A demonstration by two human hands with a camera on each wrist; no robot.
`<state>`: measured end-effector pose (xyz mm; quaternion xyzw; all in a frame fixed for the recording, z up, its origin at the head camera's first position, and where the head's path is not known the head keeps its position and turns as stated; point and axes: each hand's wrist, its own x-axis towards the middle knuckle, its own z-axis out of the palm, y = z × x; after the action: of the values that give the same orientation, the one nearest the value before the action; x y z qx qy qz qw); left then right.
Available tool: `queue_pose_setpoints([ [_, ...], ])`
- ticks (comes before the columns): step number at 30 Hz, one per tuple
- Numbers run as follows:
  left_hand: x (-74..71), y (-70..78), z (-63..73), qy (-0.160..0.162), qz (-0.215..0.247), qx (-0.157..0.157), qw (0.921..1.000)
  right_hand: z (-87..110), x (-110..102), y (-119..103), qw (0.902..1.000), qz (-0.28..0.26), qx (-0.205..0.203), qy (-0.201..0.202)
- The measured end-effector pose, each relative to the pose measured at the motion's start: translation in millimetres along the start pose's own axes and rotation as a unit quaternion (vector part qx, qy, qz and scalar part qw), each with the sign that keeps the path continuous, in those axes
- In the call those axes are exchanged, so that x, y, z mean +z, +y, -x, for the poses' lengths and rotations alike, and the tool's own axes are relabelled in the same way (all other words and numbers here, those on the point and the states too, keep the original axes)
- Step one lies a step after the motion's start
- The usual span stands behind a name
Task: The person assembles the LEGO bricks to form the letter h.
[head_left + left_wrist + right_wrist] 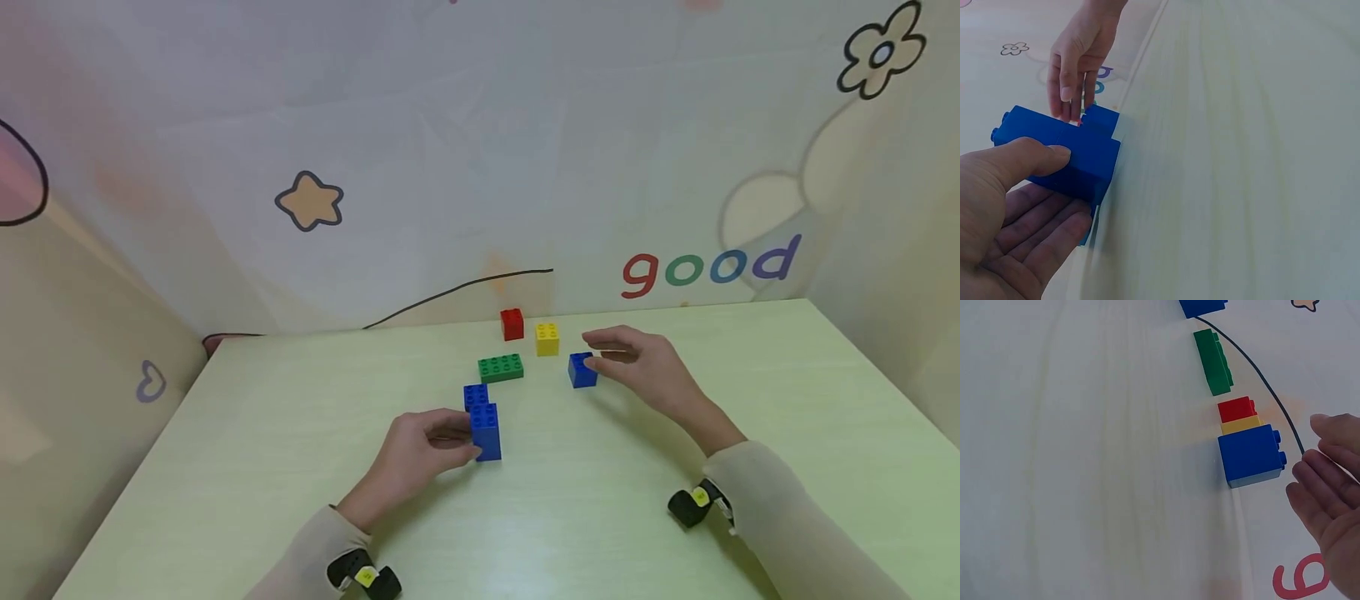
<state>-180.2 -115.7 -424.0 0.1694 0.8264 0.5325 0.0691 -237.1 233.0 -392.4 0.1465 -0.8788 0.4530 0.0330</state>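
My left hand [420,454] holds a tall blue building block [487,435], its thumb against one side and its fingers around the other. In the left wrist view, the thumb lies across the upper face of this tall block [1066,150]. Just behind it in the head view is a second blue block [476,395], partly hidden. My right hand [637,362] hovers beside a small blue block [582,372], fingers loosely extended. The right wrist view shows a gap between those fingertips and the small blue block [1250,456].
A flat green block [501,367] lies near the table's middle. Farther back stand a red block [512,324] and a yellow block [547,339], close to the back wall [450,167]. All rest on a pale table [300,400] with printed sheets behind and at the sides.
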Motion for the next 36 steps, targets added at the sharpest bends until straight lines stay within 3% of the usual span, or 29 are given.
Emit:
queue_pose_setpoints([
  [11,-3.3,-1.1,1.7,0.003,0.008,0.002,1.0,-4.1,0,18,0.9991,0.002,0.013,-0.041],
  [36,-27.7,-10.4,9.7,0.03,-0.002,-0.016,0.9994,-4.6,3,21,0.9986,0.018,0.023,-0.044],
])
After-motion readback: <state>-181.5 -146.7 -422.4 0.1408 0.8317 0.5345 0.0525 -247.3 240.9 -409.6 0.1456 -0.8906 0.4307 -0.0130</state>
